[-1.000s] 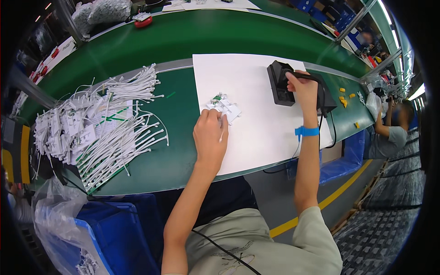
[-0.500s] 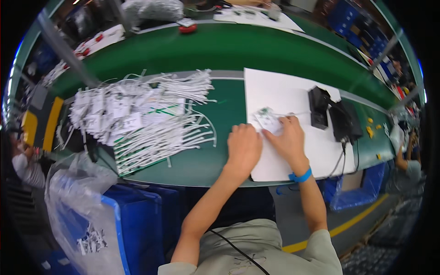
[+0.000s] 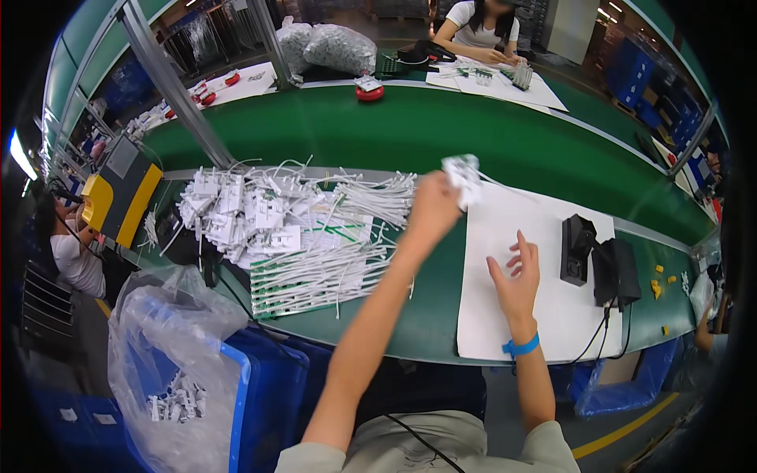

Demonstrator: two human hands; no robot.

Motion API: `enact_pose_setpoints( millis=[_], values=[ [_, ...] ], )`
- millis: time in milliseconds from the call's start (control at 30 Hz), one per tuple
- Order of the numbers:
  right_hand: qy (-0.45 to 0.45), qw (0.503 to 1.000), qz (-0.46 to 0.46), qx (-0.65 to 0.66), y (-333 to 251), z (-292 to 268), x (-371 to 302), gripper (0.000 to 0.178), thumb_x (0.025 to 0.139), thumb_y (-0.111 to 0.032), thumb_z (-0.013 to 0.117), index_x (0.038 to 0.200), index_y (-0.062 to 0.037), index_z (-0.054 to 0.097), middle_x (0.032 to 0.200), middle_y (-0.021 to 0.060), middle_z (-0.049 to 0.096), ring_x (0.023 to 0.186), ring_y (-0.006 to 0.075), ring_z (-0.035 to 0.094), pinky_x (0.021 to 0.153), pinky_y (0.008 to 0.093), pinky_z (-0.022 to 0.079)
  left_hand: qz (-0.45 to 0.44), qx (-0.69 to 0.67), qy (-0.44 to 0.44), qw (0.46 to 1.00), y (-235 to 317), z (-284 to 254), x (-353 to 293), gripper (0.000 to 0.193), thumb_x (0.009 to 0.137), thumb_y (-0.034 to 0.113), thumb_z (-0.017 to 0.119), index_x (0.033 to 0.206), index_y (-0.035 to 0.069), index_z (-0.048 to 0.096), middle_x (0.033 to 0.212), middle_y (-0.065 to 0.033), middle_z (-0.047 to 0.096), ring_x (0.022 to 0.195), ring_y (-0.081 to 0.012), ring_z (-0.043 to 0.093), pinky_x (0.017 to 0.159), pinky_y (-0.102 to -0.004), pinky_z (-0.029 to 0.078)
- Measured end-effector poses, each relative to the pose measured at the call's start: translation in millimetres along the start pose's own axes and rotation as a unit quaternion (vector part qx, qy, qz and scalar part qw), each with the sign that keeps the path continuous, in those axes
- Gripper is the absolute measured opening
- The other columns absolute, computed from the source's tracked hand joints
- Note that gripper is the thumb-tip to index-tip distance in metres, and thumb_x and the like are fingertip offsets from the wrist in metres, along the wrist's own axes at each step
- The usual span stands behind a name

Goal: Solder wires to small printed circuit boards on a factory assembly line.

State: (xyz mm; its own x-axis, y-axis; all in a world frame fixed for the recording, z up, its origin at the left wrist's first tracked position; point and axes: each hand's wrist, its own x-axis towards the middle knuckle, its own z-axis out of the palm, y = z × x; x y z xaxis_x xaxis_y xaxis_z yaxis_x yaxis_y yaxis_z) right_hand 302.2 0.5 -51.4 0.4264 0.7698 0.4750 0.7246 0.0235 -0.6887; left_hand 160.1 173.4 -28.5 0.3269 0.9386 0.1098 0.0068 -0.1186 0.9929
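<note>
My left hand (image 3: 434, 206) is raised past the back edge of a white sheet (image 3: 493, 323). Its fingers grip a white plastic part with a cable (image 3: 464, 180), blurred by motion; a thin white cable trails from it to the right. Over the sheet hovers my right hand (image 3: 516, 276), fingers apart and holding nothing, with a blue wrist band (image 3: 521, 345) below it. Left of the sheet lies a pile of similar white plastic parts (image 3: 236, 209). In front of that pile, white cables (image 3: 319, 277) are laid in rows on green boards.
A black block-shaped device (image 3: 578, 251) and a black box with cords (image 3: 617, 272) stand on the sheet's right side. Small yellow pieces (image 3: 656, 288) lie beyond. A green belt (image 3: 315, 126) runs behind. A bag-lined blue bin (image 3: 240, 402) stands front left. A co-worker (image 3: 485, 35) sits opposite.
My left hand has gone up and away from the sheet with the white part. My right hand has let go of it and opened. The view has tilted upward.
</note>
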Motion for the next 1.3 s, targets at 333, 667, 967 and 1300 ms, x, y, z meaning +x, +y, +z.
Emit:
enact_pose_setpoints(
  millis=[333, 667, 967, 1300],
  values=[
    [-0.006, 0.999, 0.035, 0.011, 17.4, -8.7, 2.3, 0.066, 0.081, -0.006, 0.075, 0.142, -0.0015, 0.051, 0.099, 0.0092, 0.056, 0.076, 0.0168, 0.056, 0.06, 0.0287, 0.045, -0.216, -0.048, 0.134, 0.966, -103.5, -219.6, 277.8, 0.024, 0.091, 0.001, 0.055, 0.111, -0.01, 0.061, 0.107, -0.0205, 0.069, 0.097, -0.0324, 0.071, 0.071, -0.0401, 0.065],
    [-0.032, 0.998, 0.049, 0.026, 13.3, -8.9, -0.5, 0.051, 0.089, 0.002, 0.065, 0.138, -0.0044, 0.055, 0.101, 0.0067, 0.056, 0.08, 0.0136, 0.055, 0.062, 0.0242, 0.044, -0.202, 0.592, -0.133, 0.769, -24.5, -279.6, 234.8, 0.064, 0.086, 0.049, 0.069, 0.124, -0.002, 0.065, 0.125, -0.0215, 0.067, 0.103, -0.0321, 0.07, 0.094, -0.0444, 0.052],
    [-0.065, 0.995, -0.027, 0.065, 7.4, -9.9, -7.3, 0.026, 0.093, 0.0, 0.06, 0.118, -0.0028, 0.066, 0.1, 0.0062, 0.06, 0.078, 0.0118, 0.055, 0.064, 0.0255, 0.043, 0.16, 0.756, -0.06, 0.632, 145.4, -284.4, -68.2, 0.041, 0.087, 0.036, 0.07, 0.101, -0.002, 0.066, 0.101, -0.0218, 0.071, 0.098, -0.037, 0.068, 0.088, -0.0446, 0.054],
    [-0.227, 0.946, -0.104, 0.205, -54.1, -21.4, -8.8, 0.018, 0.092, -0.002, 0.061, 0.109, 0.0009, 0.067, 0.087, 0.0069, 0.062, 0.078, 0.0138, 0.058, 0.07, 0.0267, 0.046, -0.072, 0.632, -0.205, 0.744, 54.0, -301.1, -205.4, 0.105, 0.063, 0.05, 0.088, 0.143, -0.001, 0.043, 0.141, -0.0233, 0.047, 0.13, -0.0385, 0.048, 0.107, -0.0435, 0.043]
  ],
)
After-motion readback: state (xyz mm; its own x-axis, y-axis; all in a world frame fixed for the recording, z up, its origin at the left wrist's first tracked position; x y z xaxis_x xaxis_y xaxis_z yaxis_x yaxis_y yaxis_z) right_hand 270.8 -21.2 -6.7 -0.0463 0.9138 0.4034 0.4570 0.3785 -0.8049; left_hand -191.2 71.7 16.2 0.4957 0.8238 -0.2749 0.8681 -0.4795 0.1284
